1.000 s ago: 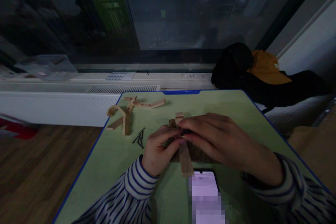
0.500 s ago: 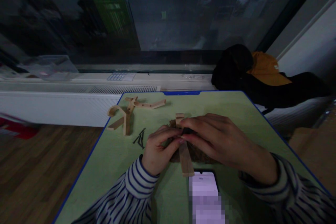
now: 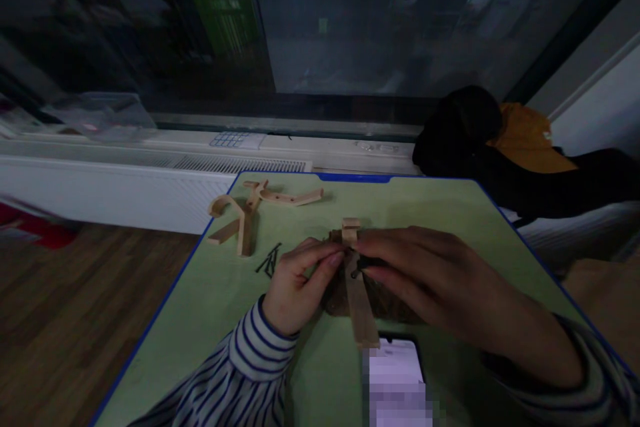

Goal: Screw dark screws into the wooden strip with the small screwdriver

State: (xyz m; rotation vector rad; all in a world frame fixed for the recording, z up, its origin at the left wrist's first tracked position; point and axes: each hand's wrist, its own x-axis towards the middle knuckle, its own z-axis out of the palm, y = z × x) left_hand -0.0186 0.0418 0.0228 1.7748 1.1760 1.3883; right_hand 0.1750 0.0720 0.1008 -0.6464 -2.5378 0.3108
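A pale wooden strip [image 3: 362, 320] with a raised far end lies across a dark brown block [image 3: 395, 300] on the table. At the strip's left edge, my left hand [image 3: 295, 287] has thumb and forefinger pinched together; whatever lies between them is hidden. My right hand [image 3: 425, 273] reaches over from the right, closed on a small dark object [image 3: 370, 261] just above the strip. A dark spot shows on the wood below it, too small to tell whether it is a hole or a screw end. Several dark screws [image 3: 270, 260] lie left of my left hand.
Curved and angled wooden pieces [image 3: 244, 227] lie at the table's back left. A phone [image 3: 397, 373] with a lit screen is near the front. Behind the green table [image 3: 430, 200] are a radiator [image 3: 125, 190], a window, and a black and orange heap of cloth [image 3: 535, 140].
My right hand has shifted right and slightly down, parting from my left fingertips, so more of the strip and the dark object shows. The whole view has shifted a little.
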